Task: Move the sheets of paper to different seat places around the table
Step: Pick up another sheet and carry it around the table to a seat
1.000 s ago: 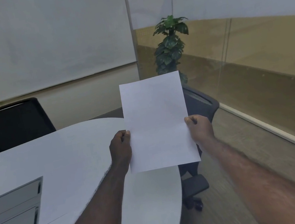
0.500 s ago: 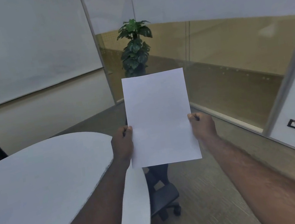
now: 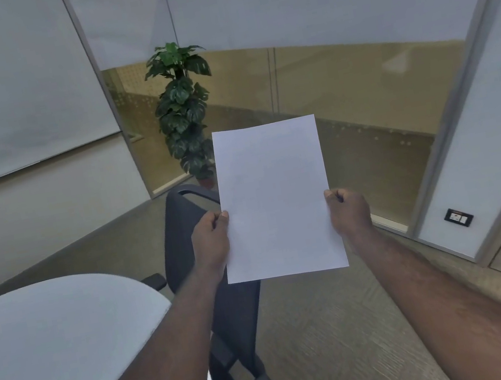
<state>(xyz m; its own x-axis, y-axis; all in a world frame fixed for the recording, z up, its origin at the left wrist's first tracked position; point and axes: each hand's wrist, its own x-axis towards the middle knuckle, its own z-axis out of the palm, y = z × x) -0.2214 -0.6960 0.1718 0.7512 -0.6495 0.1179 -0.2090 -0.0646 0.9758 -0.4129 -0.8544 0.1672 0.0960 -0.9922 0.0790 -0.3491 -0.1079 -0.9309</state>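
I hold a blank white sheet of paper [image 3: 274, 199] upright in the air in front of me. My left hand [image 3: 211, 243] pinches its left edge and my right hand [image 3: 349, 214] pinches its right edge, both at about mid-height. The sheet hangs over the floor to the right of the white rounded table [image 3: 47, 353], whose end fills the lower left. A black office chair [image 3: 217, 296] stands at the table's end, just below and behind the paper, partly hidden by my left forearm.
A potted green plant [image 3: 183, 108] stands in the room's corner behind the chair. Glass walls with frosted bands run along the right, with a wall socket [image 3: 458, 217] low down. A whiteboard [image 3: 6, 85] covers the left wall. Carpeted floor lies to the right of the chair.
The view has swung to the right and moved along the table: the far chair and the table's inlay have left the view, and the chair at the table's end now shows. The paper stays held the same way.
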